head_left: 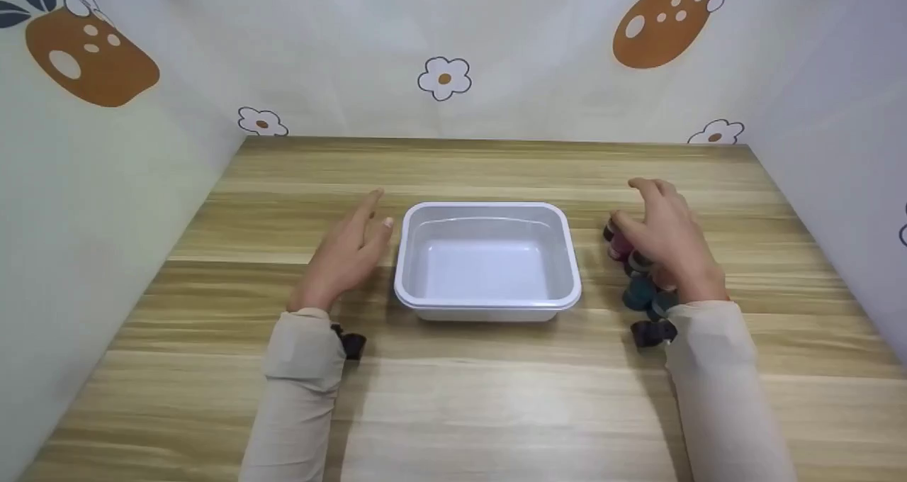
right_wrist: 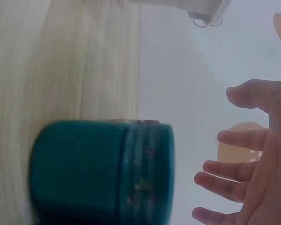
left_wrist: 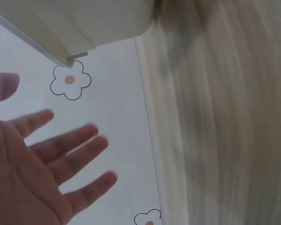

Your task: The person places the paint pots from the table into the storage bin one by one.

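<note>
Step in hand: judged from the pose, this is the approach stage, with no item gripped.

Right hand point(head_left: 669, 237): positioned over the cluster of small jars, at the right side of the desk point(head_left: 496, 411). The fingers are spread and slightly bent, with the thumb apart; the hand pinches nothing. The cluster includes a teal jar point(head_left: 638, 293) at its near part and a dark red jar point(head_left: 620, 244) beside the thumb. The right wrist view shows clearance between the fingers and the large-looking teal jar. Whether the hand touches a jar underneath cannot be told from the head view.

Left hand point(head_left: 344, 251): positioned just beside the left wall of the white container point(head_left: 485, 273). The fingers are spread, the palm holds nothing, and the left wrist view shows the fingers apart from the container.

Next move: probably select one jar, lower the right hand, and close thumb and fingers around its side. Because the jars stand close together, keep the grip narrow to avoid tipping a neighbour. The left hand appears suitably placed to steady the container.
</note>
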A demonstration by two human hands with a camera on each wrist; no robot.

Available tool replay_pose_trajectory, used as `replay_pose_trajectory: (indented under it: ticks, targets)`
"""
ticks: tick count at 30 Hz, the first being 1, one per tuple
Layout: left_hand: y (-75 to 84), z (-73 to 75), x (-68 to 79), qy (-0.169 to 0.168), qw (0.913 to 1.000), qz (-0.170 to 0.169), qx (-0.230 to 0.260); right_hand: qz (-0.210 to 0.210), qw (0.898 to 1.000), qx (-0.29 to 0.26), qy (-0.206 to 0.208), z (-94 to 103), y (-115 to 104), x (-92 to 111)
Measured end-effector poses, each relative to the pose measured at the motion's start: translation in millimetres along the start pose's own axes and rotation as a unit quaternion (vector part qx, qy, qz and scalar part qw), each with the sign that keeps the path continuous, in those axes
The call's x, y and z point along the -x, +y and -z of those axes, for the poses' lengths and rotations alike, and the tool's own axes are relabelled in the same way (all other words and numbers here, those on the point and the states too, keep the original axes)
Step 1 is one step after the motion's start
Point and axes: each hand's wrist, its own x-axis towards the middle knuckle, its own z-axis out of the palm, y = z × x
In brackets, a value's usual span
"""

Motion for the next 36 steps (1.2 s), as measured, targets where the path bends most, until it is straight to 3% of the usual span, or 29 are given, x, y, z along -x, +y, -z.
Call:
replay_pose_trajectory:
  ticks: [6,9,14,20,27,36]
  targets:
    - [4.2,-4.0,8.4,-0.073,0.9917,-0.031,0.101,0.008,0.999,-0.040,0.017,14.9,13,4]
    - [7.8,-4.7,11.2,-0.091,0.9888,-0.040,0.112,-0.001,0.998,-0.053,0.027,23.7,21,9]
    - [7.0,-5.3,16.9,-0.110,0.9859,-0.024,0.123,-0.022,0.998,-0.060,0.023,30.3,34,17]
    - [-4.3,-8.6,22.4,-0.138,0.9782,-0.019,0.154,-0.054,0.997,-0.047,-0.025,30.8,52,22]
    - [-7.2,-10.0,23.6,-0.139,0.9776,-0.020,0.157,-0.078,0.989,-0.048,-0.113,25.2,67,16]
    - [-8.1,-11.8,22.2,-0.136,0.9766,-0.018,0.166,-0.041,0.992,-0.030,-0.119,18.0,72,11]
